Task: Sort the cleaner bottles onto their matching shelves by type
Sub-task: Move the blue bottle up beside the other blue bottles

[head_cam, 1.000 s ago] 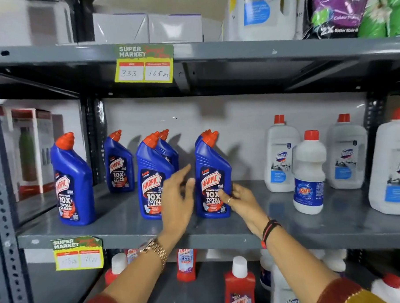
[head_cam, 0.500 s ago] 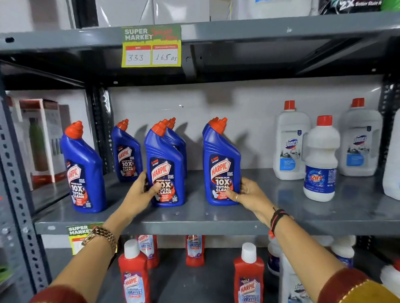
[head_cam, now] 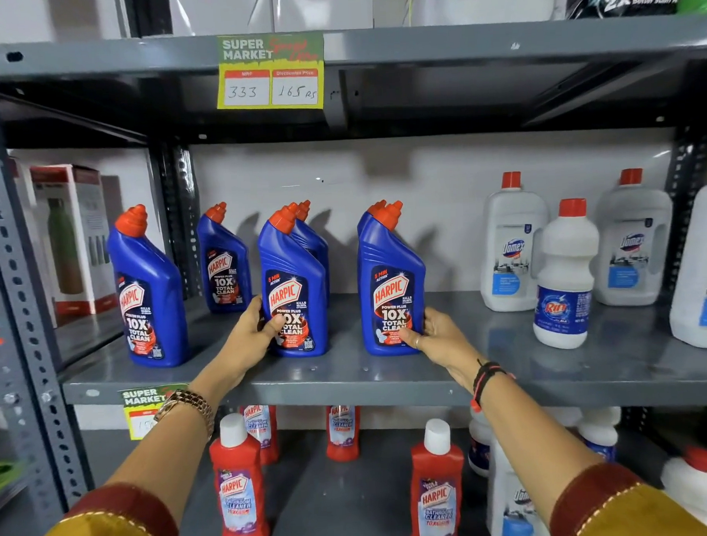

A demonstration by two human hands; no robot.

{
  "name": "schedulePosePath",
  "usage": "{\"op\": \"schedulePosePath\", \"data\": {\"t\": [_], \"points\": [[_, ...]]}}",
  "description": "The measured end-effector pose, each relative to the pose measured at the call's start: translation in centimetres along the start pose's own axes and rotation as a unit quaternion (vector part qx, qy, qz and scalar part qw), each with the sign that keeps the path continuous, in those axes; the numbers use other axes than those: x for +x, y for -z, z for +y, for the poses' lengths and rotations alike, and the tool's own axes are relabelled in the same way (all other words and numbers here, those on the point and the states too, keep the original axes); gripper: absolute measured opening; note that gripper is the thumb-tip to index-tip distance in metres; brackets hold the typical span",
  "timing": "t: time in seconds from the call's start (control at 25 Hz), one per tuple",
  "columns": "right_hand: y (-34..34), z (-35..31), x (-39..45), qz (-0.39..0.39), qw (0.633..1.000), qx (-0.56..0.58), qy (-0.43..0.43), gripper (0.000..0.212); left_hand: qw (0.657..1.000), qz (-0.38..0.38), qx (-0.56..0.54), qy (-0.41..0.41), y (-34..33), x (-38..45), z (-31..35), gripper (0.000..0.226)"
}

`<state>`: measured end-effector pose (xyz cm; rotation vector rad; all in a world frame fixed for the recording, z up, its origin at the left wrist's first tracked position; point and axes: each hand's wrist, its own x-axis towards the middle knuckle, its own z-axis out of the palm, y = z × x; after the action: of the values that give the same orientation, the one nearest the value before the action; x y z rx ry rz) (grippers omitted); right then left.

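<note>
Several blue Harpic bottles with orange caps stand upright on the grey middle shelf [head_cam: 490, 379]. My left hand [head_cam: 251, 337] grips the base of the middle blue Harpic bottle [head_cam: 294, 286], thumb across its label. My right hand [head_cam: 436, 335] holds the lower right side of the right blue Harpic bottle [head_cam: 391, 282]. Another blue bottle [head_cam: 148, 293] stands at the left front, and one more [head_cam: 224, 261] further back. White Domex bottles [head_cam: 513, 244] and a white Rin bottle [head_cam: 565, 279] stand on the same shelf to the right.
Red Harpic bathroom cleaner bottles [head_cam: 237, 483] and white bottles [head_cam: 512, 500] stand on the lower shelf. A price tag [head_cam: 270, 73] hangs from the upper shelf edge. A perforated upright post [head_cam: 12, 282] frames the left side, with boxed flasks [head_cam: 69, 239] behind it.
My left hand moved left from the gap between the bottles and closed on the middle blue bottle. My right hand stayed on the right blue bottle. The camera view tilted lower.
</note>
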<state>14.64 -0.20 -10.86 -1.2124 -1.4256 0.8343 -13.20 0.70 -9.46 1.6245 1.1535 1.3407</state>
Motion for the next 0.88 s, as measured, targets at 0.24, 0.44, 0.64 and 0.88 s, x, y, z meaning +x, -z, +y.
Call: {"op": "schedulePosePath", "data": {"t": [0.24, 0.44, 0.64, 0.88], "points": [[0.3, -0.7, -1.2, 0.042, 0.999, 0.011, 0.018, 0.066, 0.984, 0.086, 0.065, -0.142, 0.3, -1.1, -0.2, 0.054], [0.9, 0.8, -9.2, 0.212, 0.949, -0.035, 0.233, 0.032, 0.893, 0.2, 0.219, -0.337, -1.1, -10.0, -5.2, 0.033], [1.3, 8.8, -13.4, 0.119, 0.915, -0.263, 0.281, 0.004, 0.934, 0.11, 0.245, -0.233, 1.1, -13.2, -15.2, 0.016], [1.8, 16.4, -9.2, 0.023, 0.957, -0.29, -0.001, 0.088, 0.991, 0.095, 0.095, 0.015, 4.5, -7.8, -20.5, 0.077]]}}
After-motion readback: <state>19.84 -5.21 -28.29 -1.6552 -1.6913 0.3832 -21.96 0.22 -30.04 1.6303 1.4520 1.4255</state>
